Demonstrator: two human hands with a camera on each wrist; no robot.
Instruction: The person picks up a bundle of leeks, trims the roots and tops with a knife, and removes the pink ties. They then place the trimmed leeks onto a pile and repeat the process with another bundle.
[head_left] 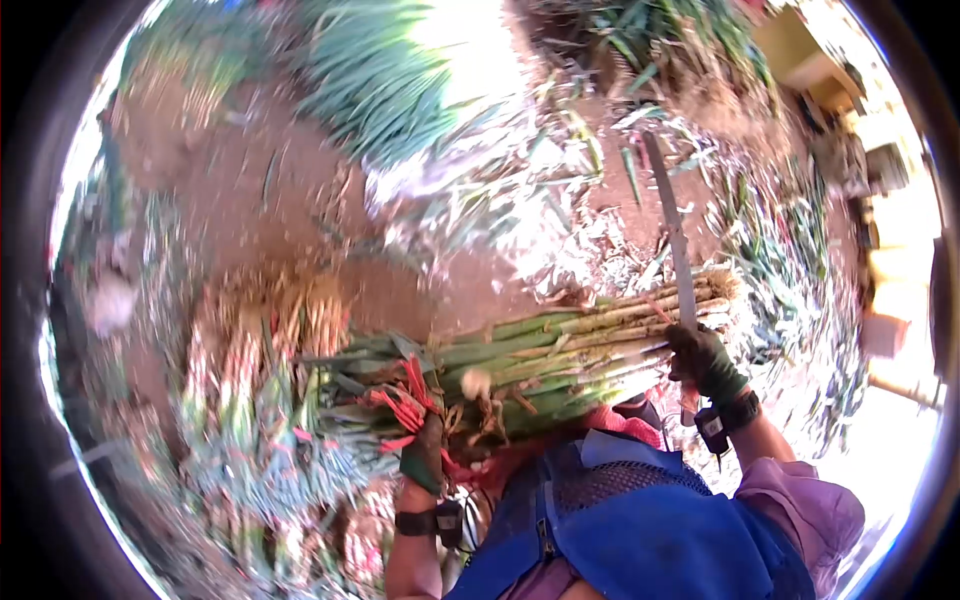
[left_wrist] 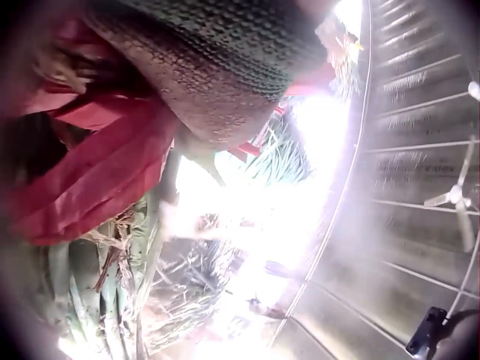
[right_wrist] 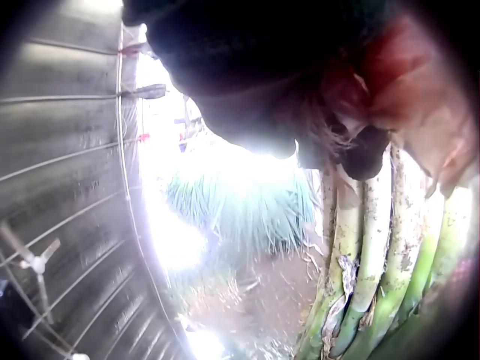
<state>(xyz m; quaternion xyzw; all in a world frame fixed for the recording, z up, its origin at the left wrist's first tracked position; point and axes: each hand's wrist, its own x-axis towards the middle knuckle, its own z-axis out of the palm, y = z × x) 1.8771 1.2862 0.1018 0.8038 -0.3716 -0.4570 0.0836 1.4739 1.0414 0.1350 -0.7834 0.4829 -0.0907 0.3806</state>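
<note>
A thick bundle of long green onions lies across the front of the body, its pale root ends to the right. My gloved left hand grips the leafy end beside a red plastic tie. In the left wrist view, that red strip lies below the gloved fingers. At the root end, my gloved right hand holds a long flat-bladed knife, its blade pointing away over the stalks. Pale stalks show under the dark right hand in the right wrist view, with reddish plastic alongside.
Tied onion bundles lie to the left. Farther off stands a big heap of green onions, and another pile is at the back right. Loose leaves litter the brown floor. Boxes line the right side.
</note>
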